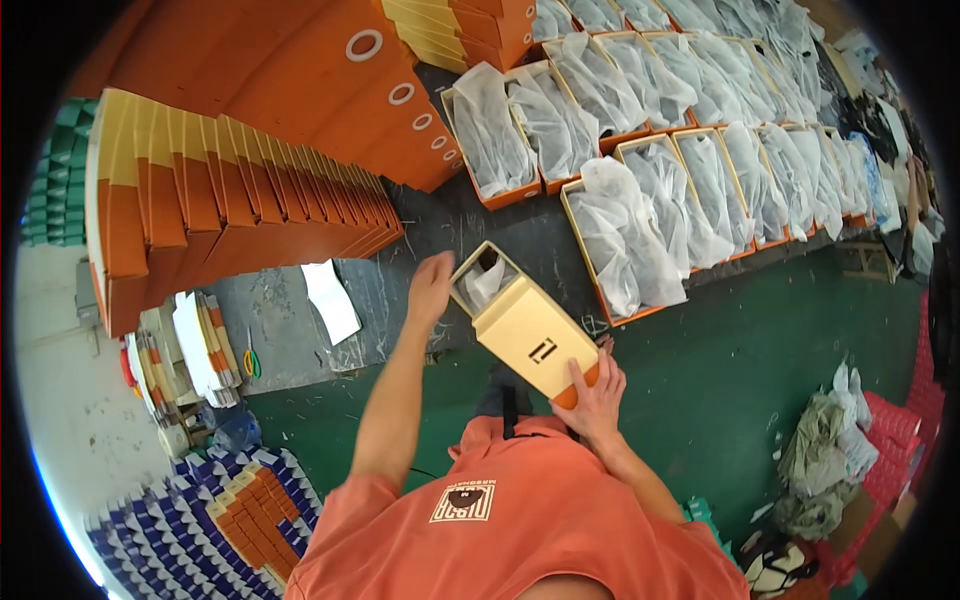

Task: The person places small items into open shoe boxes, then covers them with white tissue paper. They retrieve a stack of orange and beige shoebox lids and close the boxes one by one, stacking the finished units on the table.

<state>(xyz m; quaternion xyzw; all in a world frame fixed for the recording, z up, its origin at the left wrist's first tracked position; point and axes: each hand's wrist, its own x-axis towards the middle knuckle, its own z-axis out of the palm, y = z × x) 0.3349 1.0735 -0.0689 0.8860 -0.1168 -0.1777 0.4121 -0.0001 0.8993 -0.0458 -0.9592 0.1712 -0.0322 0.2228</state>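
In front of me a shoe box (463,268) lies slanted at the table's near edge. Its cream lid (520,325) bears a black mark and covers the near part, while the far end is uncovered. White tissue (485,285) and something dark show in that opening. My left hand (432,287) is closed at the box's far left side, its fingertips partly hidden. Around the orange near end wraps my right hand (597,395), with its thumb on the lid.
Several open boxes (625,235) with tissue-covered contents stand in rows at the right. Stacked orange and cream boxes (250,190) rise at the left. Paper (331,301) and scissors (252,362) lie on the dark table (285,340). Bags (820,460) sit on the green floor.
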